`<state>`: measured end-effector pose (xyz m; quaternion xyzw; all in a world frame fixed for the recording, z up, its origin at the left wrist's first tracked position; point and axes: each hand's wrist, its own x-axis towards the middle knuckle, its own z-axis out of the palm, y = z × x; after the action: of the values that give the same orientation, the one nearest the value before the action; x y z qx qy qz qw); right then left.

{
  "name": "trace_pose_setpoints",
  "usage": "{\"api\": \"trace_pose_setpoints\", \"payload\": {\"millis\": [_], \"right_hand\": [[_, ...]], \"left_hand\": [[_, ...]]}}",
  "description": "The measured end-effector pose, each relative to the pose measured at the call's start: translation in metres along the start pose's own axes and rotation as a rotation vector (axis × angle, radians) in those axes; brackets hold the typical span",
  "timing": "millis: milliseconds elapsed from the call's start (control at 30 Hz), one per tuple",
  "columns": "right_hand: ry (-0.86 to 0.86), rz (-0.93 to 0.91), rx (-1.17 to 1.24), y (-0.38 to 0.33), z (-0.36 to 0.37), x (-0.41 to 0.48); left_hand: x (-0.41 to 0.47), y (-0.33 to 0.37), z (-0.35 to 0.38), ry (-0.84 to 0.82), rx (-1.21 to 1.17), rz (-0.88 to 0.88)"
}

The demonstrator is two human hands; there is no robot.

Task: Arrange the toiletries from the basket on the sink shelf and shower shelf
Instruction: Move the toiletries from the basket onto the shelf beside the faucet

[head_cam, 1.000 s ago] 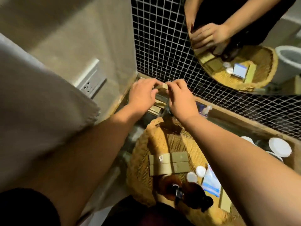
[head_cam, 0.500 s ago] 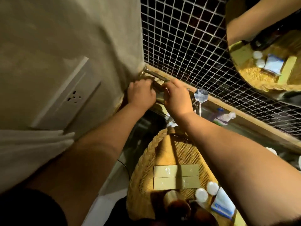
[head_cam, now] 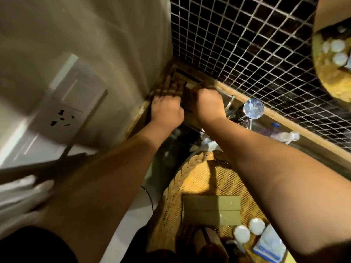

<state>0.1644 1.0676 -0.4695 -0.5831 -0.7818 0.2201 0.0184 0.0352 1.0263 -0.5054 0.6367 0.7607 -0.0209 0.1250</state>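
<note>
From my head view, both my hands have pushed further into the corner since a moment ago, where the plain wall meets the tiled wall (head_cam: 247,44). My left hand (head_cam: 167,105) lies flat with its fingers stretched toward the corner of the wooden shelf (head_cam: 281,118), pressed against the left side of the small brown boxes (head_cam: 187,100) stacked there. My right hand (head_cam: 208,103) is curled over the right side of the same stack, knuckles up; its grip is narrow around the boxes, though the fingertips are hidden, so I cannot tell how firmly it holds. A second ago my hands were nearer the basket, pinching the boxes between fingertips; now they sit against the wall.

The basket (head_cam: 182,179) has slid lower in my view. Two flat green boxes (head_cam: 211,210) lie side by side in its middle, as before. Beside them, to the right, rest two round white lids (head_cam: 248,229) and a blue and white packet (head_cam: 269,245). A shiny round tap knob (head_cam: 253,110) stands just right of my right wrist, and a small clear bottle (head_cam: 283,134) lies further along the shelf. The wall socket (head_cam: 62,118) is larger in view than before.
</note>
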Motion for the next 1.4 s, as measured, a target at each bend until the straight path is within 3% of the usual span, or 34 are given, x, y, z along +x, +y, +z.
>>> {"api": "trace_pose_setpoints", "payload": {"millis": [233,500,833,1167,1400], "right_hand": [[-0.085,0.008,0.103,0.0,0.015,0.006],[-0.133,-0.139,-0.116,0.009,0.025,-0.018],[-0.196,-0.17,-0.301,0.002,0.021,-0.023],[-0.232,-0.119,-0.211,0.007,0.014,-0.025],[-0.147,-0.103,-0.23,0.007,-0.018,-0.056]], "left_hand": [[0.002,-0.012,0.012,0.065,-0.007,0.08],[0.001,-0.013,0.018,0.118,0.085,0.116],[0.003,-0.012,0.015,0.074,0.162,0.123],[0.001,-0.013,0.002,-0.041,0.24,0.123],[-0.03,-0.013,-0.032,-0.038,0.217,0.125]]}}
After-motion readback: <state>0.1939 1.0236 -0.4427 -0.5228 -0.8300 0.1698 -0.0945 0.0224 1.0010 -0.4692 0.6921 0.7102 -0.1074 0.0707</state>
